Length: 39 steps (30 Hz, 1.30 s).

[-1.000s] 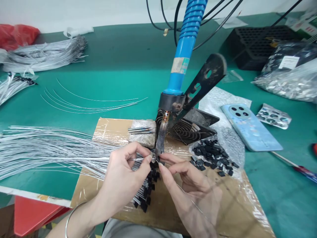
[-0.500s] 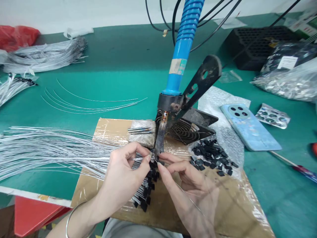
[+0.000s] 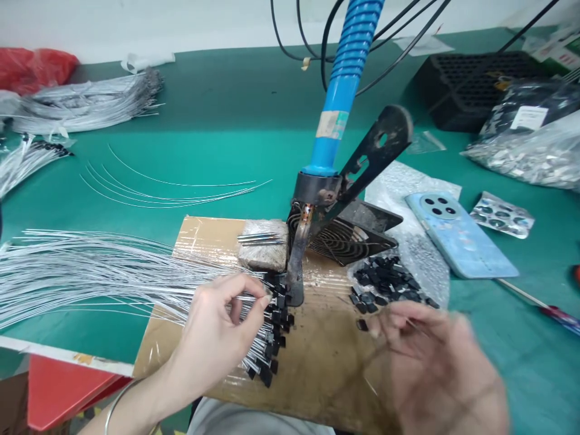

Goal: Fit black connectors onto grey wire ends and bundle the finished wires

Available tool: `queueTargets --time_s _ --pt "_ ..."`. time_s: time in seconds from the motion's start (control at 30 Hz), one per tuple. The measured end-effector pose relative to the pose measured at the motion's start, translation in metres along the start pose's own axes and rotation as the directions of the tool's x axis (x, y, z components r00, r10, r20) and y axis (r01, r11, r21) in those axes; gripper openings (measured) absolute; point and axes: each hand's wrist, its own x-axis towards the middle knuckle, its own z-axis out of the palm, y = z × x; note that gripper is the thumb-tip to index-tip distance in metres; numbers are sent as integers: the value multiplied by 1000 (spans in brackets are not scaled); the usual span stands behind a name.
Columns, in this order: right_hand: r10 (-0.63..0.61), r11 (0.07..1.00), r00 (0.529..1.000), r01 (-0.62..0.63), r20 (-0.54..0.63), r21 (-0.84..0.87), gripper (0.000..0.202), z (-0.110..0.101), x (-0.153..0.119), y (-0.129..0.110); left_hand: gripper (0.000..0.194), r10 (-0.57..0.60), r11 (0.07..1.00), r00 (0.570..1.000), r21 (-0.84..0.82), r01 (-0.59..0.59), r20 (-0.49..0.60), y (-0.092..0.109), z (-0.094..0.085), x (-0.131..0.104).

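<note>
My left hand (image 3: 231, 320), thumb and forefinger pinched together, grips a thin grey wire (image 3: 259, 295) at its end, above a bundle of similar wires (image 3: 113, 272). Small black caps (image 3: 272, 338) sit on the bundle's right-hand ends. To the right, my right hand (image 3: 439, 356) is smeared by motion, and its grip does not show clearly. A short stretch of fine wire (image 3: 371, 386) shows beside it. By its fingertips lies a small black piece (image 3: 362, 325), close to a pile of black pieces (image 3: 389, 278). A blue-handled soldering iron (image 3: 333, 127) stands between my hands, tip down.
A black bracket (image 3: 376, 151) holds the iron, with a fan (image 3: 339, 238) behind. A wrapped block (image 3: 263, 254) carries several thin rods. Cardboard (image 3: 317, 362) covers the work area. A blue phone (image 3: 466, 241) lies right; loose wires (image 3: 181, 196) lie further back.
My right hand has moved right, from the iron's tip towards the black pieces. My left hand has shifted slightly left and down, away from the tip, still pinching the wire.
</note>
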Motion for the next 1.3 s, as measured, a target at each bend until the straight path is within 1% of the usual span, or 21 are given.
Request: queueTargets --time_s 0.03,0.1,0.17,0.23,0.27,0.3,0.33,0.37,0.4,0.47,0.53,0.6,0.63,0.7,0.77,0.87,0.97,1.03,1.13,1.3 --pt "57 998 998 -57 -11 26 41 -12 6 1 15 73 997 997 32 -72 -21 -1 -1 -2" --pt "165 986 986 -164 -35 19 48 -35 16 6 15 224 970 972 110 -216 -69 -3 -4 -6" --pt "165 986 979 -163 -119 31 44 -51 25 12 14 336 929 935 205 -309 -113 -5 -9 -8" --pt "120 993 972 -112 -203 48 41 -57 31 16 14 437 872 885 320 -371 -162 -9 -18 -3" --pt "112 993 966 -103 -235 51 42 -56 32 17 13 487 830 855 399 -389 -180 -13 -23 4" --pt "116 993 957 -105 -267 54 43 -54 32 18 13 545 768 818 499 -401 -183 -18 -29 14" --pt "140 990 948 -129 -287 57 44 -51 32 17 14 579 694 802 607 -389 -149 -23 -36 27" --pt "175 985 938 -165 -298 59 43 -47 32 16 17 585 592 806 729 -344 -95 -29 -43 44" --pt "208 978 929 -199 -305 61 41 -43 31 15 24 546 476 837 835 -278 -32 -35 -50 62" --pt "240 971 915 -233 -325 62 36 -38 29 13 32 498 410 867 873 -265 29 -47 -61 101" --pt "243 970 906 -238 -346 58 33 -36 29 13 31 456 374 885 884 -280 87 -58 -68 136" --pt "233 972 904 -231 -358 49 32 -38 29 15 25 417 362 901 888 -284 118 -66 -71 162" --pt "226 973 908 -226 -353 41 33 -39 29 17 22 403 365 907 888 -279 119 -69 -72 171" --pt "206 977 921 -213 -331 17 36 -42 28 20 15 387 384 916 886 -260 102 -73 -73 180" --pt "174 982 935 -187 -310 -10 39 -45 28 22 13 387 420 920 877 -234 61 -76 -76 182" --pt "136 988 947 -153 -290 -36 45 -45 27 24 19 404 498 914 844 -198 -24 -77 -85 179" --pt "124 990 946 -140 -299 -34 48 -42 27 24 25 419 576 903 796 -187 -92 -76 -97 175" --pt "112 992 945 -125 -306 -24 46 -40 26 25 27 424 603 899 775 -191 -108 -76 -104 172" --pt "107 993 948 -114 -301 -8 47 -39 22 26 24 437 586 896 781 -215 -81 -80 -106 170" --pt "103 994 951 -108 -293 -2 54 -35 18 27 16 413 509 909 812 -287 63 -88 -95 174"
